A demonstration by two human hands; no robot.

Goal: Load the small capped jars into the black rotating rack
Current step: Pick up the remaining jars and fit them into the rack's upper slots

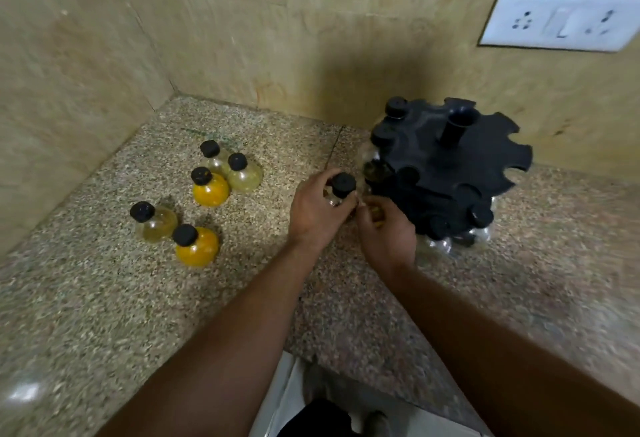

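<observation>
A black rotating rack [450, 163] with notched tiers and a centre post stands on the counter at the right, with several black-capped jars hanging in its left and lower slots. My left hand [317, 209] grips a small jar with a black cap [343, 185] just left of the rack. Touching it from the right, my right hand [386, 230] closes on something yellow [375, 211], mostly hidden by the fingers. Several loose capped jars stand at the left: two with yellow filling [210, 189] [197, 246] and three pale ones [154, 222] [244, 173] [213, 156].
The speckled stone counter [104, 298] runs into a corner of beige walls at the back left. A white socket plate [561, 19] is on the wall above the rack. The counter's front edge lies near the bottom centre.
</observation>
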